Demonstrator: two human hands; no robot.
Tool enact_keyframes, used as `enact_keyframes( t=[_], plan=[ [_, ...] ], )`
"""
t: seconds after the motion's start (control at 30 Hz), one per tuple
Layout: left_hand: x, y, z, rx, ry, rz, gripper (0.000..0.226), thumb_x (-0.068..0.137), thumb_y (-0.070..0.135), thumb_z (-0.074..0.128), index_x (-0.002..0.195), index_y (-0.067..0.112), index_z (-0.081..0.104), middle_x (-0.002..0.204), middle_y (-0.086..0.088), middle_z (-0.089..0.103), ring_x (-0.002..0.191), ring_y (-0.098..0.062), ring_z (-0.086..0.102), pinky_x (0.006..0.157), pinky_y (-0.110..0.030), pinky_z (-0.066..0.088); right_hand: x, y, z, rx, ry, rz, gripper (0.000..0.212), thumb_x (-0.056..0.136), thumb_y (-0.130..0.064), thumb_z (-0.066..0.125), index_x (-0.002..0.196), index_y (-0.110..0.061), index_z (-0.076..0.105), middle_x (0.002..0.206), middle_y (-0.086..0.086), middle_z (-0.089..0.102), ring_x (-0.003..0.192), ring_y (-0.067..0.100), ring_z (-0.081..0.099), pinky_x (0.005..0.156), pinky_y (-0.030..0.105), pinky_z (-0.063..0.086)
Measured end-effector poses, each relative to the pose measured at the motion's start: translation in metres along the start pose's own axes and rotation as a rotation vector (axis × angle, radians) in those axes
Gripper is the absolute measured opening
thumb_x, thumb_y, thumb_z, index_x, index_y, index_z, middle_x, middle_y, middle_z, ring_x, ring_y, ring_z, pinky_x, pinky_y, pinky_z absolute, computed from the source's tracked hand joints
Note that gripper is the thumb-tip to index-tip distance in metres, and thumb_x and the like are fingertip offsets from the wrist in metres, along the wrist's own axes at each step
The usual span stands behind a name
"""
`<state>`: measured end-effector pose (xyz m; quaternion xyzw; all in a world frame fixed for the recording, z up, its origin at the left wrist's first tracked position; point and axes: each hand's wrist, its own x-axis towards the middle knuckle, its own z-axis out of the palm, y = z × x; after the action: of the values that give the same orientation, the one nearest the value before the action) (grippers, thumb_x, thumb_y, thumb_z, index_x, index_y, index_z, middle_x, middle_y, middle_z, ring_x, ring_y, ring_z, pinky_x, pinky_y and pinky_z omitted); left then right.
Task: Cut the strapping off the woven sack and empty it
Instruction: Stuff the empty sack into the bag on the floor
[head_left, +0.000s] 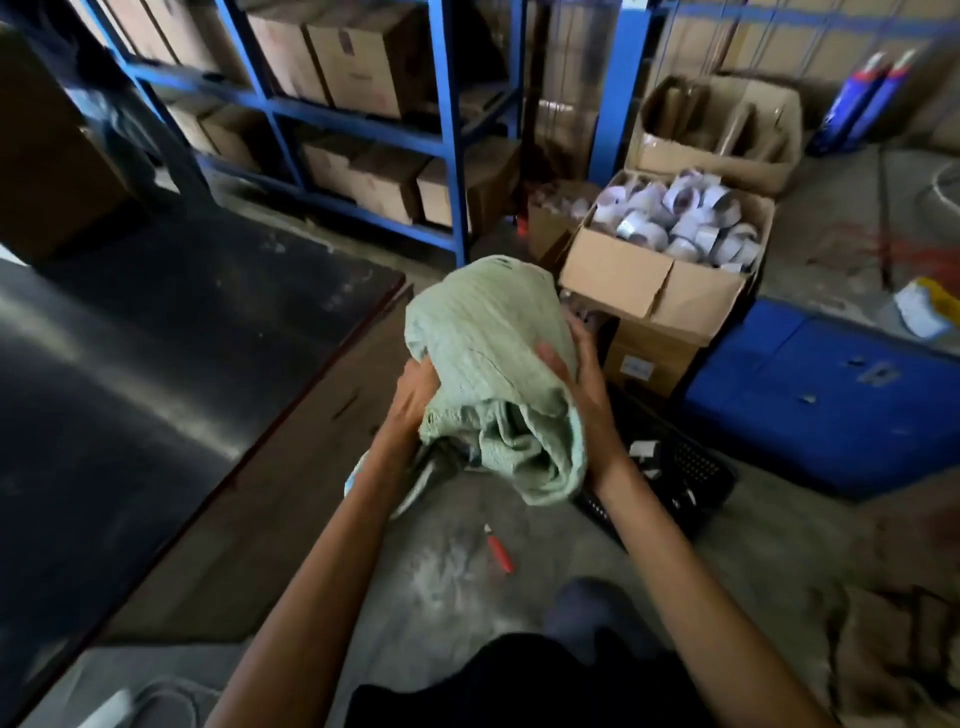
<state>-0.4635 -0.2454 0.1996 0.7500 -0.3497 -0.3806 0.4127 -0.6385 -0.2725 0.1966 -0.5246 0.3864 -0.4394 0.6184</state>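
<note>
A pale green woven sack (488, 332) is held up off the floor in the middle of the view, its crumpled open mouth hanging toward me at the bottom. My left hand (413, 397) grips its left side. My right hand (576, 374) clasps its right side, fingers spread over the fabric. Something dark and white shows just under the sack's mouth, too blurred to name. A red-handled cutter (500, 548) lies on the concrete floor below the sack. No strapping is visible on the sack.
A black plastic crate (691, 475) sits on the floor under my right wrist. Behind it stand an open carton of tape rolls (670, 260), a blue bin (831, 400) and blue shelving (452, 156) with cartons. A dark table (156, 364) fills the left.
</note>
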Motion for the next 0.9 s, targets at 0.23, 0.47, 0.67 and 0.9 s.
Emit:
enact_keyframes(
  t=[0.23,0.47,0.67,0.9],
  plan=[
    [-0.007,-0.068,-0.015,-0.803,-0.177,-0.525,0.06,0.1,0.049,0.043,0.14,0.007,0.057,0.141,-0.015,0.06,0.097,-0.027,0.07,0.073,-0.033,0.061,0.049,0.057,0.004,-0.696,0.107,-0.074,0.072,0.065,-0.073,0.064,0.119,-0.026,0.067,0.126,-0.006,0.06,0.126,0.013,0.048,0.111,0.031,0.033],
    [0.055,-0.13,-0.004,-1.086,-0.267,-0.662,0.065,0.091,0.052,0.055,0.139,0.007,0.059,0.129,-0.019,0.066,0.111,-0.036,0.065,0.108,-0.048,0.045,0.13,0.129,-0.006,-0.679,-0.017,0.074,0.023,0.078,-0.01,0.076,0.101,-0.013,0.078,0.095,-0.004,0.071,0.085,0.009,0.064,0.085,0.026,0.052],
    [0.166,-0.152,0.057,-0.989,-0.12,-0.781,0.082,0.076,0.055,0.079,0.144,0.019,0.051,0.134,-0.021,0.064,0.121,-0.042,0.064,0.102,-0.063,0.047,0.232,0.19,-0.003,-0.71,-0.344,0.366,0.03,0.099,-0.016,0.053,0.125,-0.014,0.068,0.122,0.004,0.07,0.115,0.016,0.062,0.092,0.019,0.047],
    [0.301,-0.21,0.134,-0.937,0.055,-1.028,0.096,0.057,0.057,0.09,0.141,0.026,0.053,0.13,-0.018,0.068,0.113,-0.043,0.068,0.095,-0.067,0.05,0.348,0.244,-0.014,-0.711,-0.506,0.59,0.046,0.104,-0.03,0.034,0.149,-0.023,0.041,0.154,-0.003,0.042,0.141,0.011,0.039,0.108,0.017,0.028]
  ],
)
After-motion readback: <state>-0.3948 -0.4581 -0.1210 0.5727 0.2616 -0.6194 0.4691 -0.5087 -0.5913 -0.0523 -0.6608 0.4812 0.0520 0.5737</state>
